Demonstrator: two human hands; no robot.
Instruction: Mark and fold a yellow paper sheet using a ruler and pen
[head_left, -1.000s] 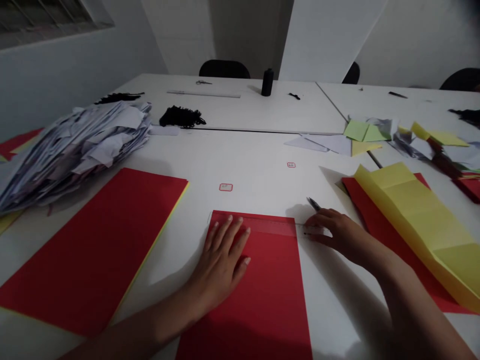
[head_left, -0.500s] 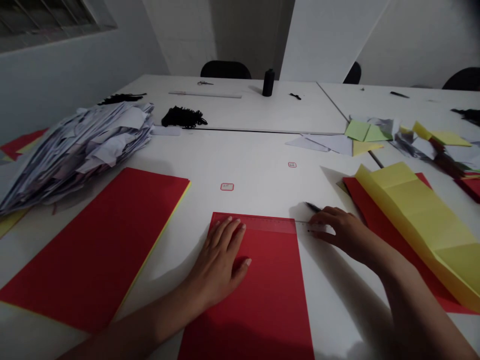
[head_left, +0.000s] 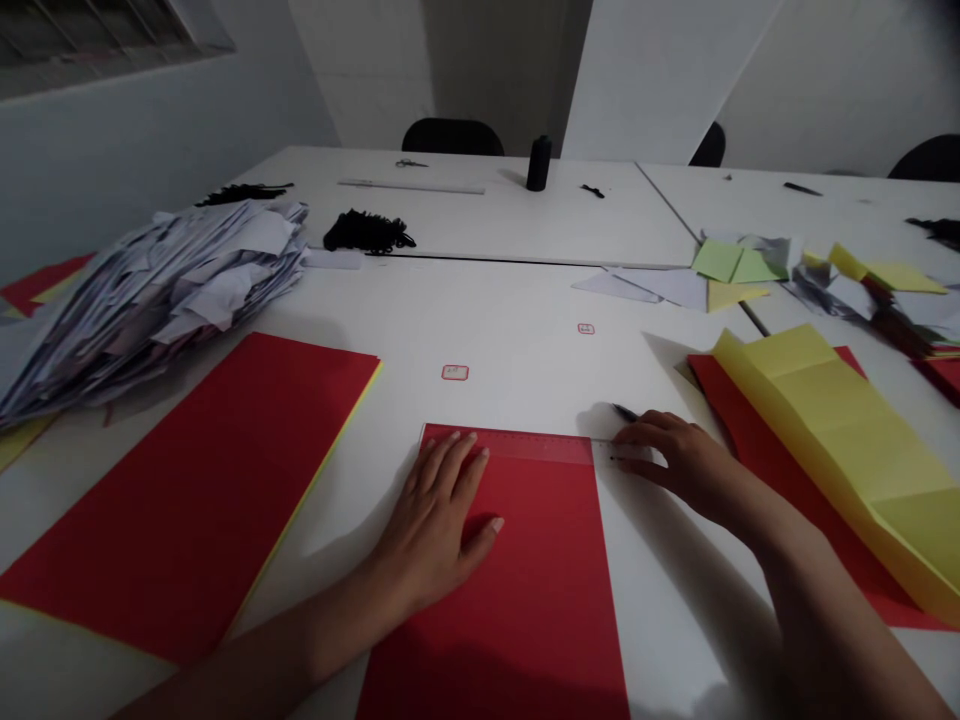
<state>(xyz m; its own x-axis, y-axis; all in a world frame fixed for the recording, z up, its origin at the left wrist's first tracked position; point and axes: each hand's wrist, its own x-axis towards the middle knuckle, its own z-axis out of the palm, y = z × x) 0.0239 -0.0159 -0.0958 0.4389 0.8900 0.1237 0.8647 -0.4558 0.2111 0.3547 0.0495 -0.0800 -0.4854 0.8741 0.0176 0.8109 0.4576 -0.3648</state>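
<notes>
Red sheet: a flat rectangular sheet of red paper (head_left: pixel 517 570) on the white desk (head_left: pixel 510 320), directly in front of the person, matte and smooth.
Ruler: a clear plastic ruler (head_left: pixel 540 445) lies along the far edge of the red sheet, its right end running past the sheet onto the desk.
Left grip: the left hand (head_left: pixel 439 520) rests palm down on the red sheet, fingers spread flat, fingertips touching the ruler.
Right grip: the right hand (head_left: pixel 675 460) sits just right of the red sheet, fingers pinched on a thin dark pen (head_left: pixel 624 412) at the ruler's right end.
Left of the red sheet: a larger red stack with a yellow edge (head_left: pixel 195 490); beyond it a heap of crumpled white paper scraps (head_left: pixel 150 290).
Right of the red sheet: a creased yellow paper strip (head_left: pixel 840 440) lying over more red paper.
</notes>
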